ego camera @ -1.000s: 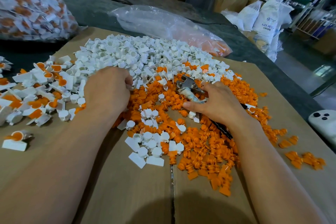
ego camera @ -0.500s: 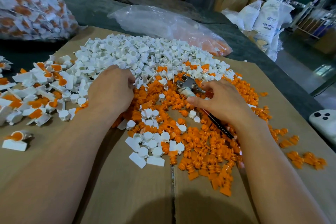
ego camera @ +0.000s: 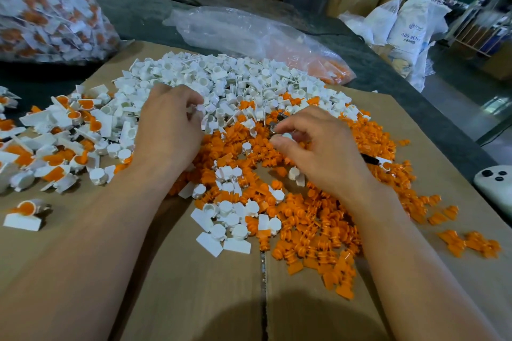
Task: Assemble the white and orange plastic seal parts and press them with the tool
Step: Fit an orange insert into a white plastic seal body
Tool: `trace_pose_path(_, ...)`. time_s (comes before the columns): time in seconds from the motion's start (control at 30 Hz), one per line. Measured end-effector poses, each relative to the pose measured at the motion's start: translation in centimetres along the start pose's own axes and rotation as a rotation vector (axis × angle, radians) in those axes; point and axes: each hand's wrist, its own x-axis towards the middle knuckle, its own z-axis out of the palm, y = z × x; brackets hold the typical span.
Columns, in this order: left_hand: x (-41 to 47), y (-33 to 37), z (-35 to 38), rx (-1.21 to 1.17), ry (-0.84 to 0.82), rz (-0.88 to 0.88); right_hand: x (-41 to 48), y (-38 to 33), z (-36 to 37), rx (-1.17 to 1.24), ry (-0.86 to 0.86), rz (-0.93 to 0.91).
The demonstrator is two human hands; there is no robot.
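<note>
Right hand pinching a white part, left hand curled in the white heap.

Thumb and curled fingers of the right hand grip the white part just beside the metal head of the tool, whose dark handle runs under the palm; the left hand's fingers bend into the near edge of the loose white parts, and I cannot tell whether they hold one. Orange parts lie spread between and below both hands, mixed with some white ones, all on cardboard covering the bench. Assembled seals, white with orange inside, lie left of the left hand. A clear bag with orange pieces in it lies behind the white heap.
</note>
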Motion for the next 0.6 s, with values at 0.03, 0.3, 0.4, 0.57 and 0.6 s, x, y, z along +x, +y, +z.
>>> trace_pose_path(0.03, 0.0, 0.1, 0.0, -0.053, 0.005, -0.023, -0.1, -0.2, 0.3, -0.018, -0.062, -0.032)
trace_pose_path(0.3, -0.5, 1.5, -0.3, -0.571, -0.135, -0.162, 0.0, -0.6, 2.4, -0.166, -0.307, -0.085)
trace_pose_path(0.4, -0.8, 1.6, -0.5, -0.644, -0.190, -0.126, 0.3, -0.4, 2.8, -0.201, -0.315, -0.063)
trace_pose_path(0.57, -1.1, 1.8, -0.7, -0.711, -0.249, -0.128, 0.4, -0.4, 2.8, -0.198, -0.294, -0.047)
trace_pose_path(0.6, -1.1, 1.8, -0.7, -0.712, -0.256, -0.137, 0.4, -0.5, 2.8, -0.180, -0.283, -0.046)
